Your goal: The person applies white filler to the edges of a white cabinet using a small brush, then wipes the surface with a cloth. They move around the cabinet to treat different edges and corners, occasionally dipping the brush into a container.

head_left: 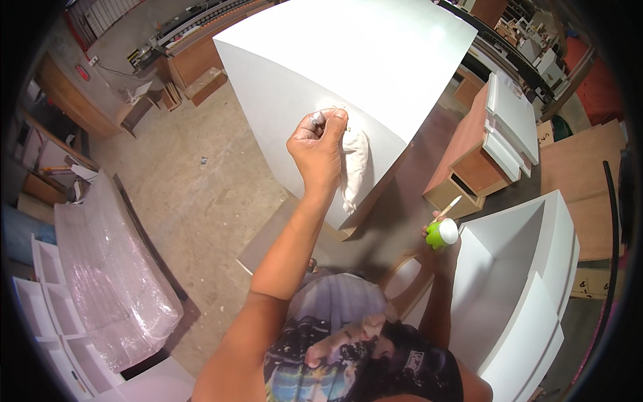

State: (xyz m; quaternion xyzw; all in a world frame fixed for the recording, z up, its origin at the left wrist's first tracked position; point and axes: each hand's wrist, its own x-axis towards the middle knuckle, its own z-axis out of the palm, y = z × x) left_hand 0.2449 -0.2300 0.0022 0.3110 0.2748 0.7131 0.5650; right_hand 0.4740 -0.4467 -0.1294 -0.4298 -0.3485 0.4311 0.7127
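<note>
My left hand (316,153) is closed in a pinch, with whitish smears on its fingers. From it hangs a crumpled white rag (355,164), in front of the near side of a large white cabinet (281,100). Lower right, my right hand (432,231) is wrapped round a small bright green cup (439,236) whose opening shows white. A slim pale stick (451,206), perhaps a brush handle, rises beside the cup from the same hand. The fingers of that hand are partly hidden behind the cup.
An open white cabinet box (512,258) stands close at my right. Beyond it is a wooden drawer unit (479,151) with white panels. A plastic-wrapped panel stack (110,268) and white shelving (60,315) are at left. A flat board (264,234) lies on the concrete floor (194,181).
</note>
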